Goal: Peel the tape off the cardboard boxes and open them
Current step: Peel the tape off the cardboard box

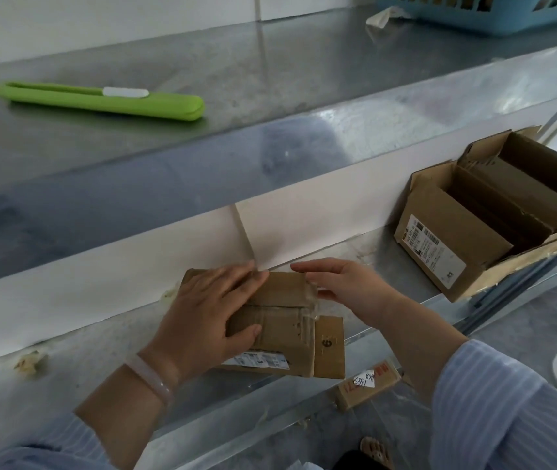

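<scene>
A small brown cardboard box [280, 320] lies on the lower metal shelf [83, 361], partly on a flat cardboard piece [330, 347]. Crinkled clear tape [311, 305] runs over the box's right end and stands loose there. My left hand [202, 310] lies flat over the left half of the box top, fingers spread, thumb resting on the top face. At the box's right end is my right hand [344, 286]. Its thumb and fingertips close on the loose tape.
A green box cutter [100, 100] lies on the upper shelf, with a blue basket [487, 13] and crumpled paper [385, 15] at the back right. A larger opened cardboard box [456, 239] stands on the lower shelf's right. Another small box [368, 385] sits below. Tape scraps [31, 362] lie left.
</scene>
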The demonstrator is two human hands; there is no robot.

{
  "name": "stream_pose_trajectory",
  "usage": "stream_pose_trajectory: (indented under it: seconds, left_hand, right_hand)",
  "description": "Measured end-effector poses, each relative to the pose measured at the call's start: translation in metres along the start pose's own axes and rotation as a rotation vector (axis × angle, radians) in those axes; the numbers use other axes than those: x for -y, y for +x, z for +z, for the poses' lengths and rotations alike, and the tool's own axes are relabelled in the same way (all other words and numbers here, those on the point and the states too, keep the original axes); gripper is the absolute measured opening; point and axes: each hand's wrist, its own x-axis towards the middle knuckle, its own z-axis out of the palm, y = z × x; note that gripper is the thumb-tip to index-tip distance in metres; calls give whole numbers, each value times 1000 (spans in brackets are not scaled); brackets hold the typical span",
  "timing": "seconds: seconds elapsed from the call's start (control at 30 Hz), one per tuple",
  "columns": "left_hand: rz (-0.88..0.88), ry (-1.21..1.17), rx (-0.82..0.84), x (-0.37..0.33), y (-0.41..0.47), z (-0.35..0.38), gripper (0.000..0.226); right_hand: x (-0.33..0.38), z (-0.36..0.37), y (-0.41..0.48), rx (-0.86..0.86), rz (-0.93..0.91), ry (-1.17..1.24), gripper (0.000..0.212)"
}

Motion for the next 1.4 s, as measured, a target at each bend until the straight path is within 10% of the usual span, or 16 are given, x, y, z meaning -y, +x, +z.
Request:
stream_pose_trajectory:
  seconds: [1.4]
  left_hand:
    - [94,-64,15,1,-4,-4,58]
  right_hand:
    - [-28,-11,22,240,229,-128,14]
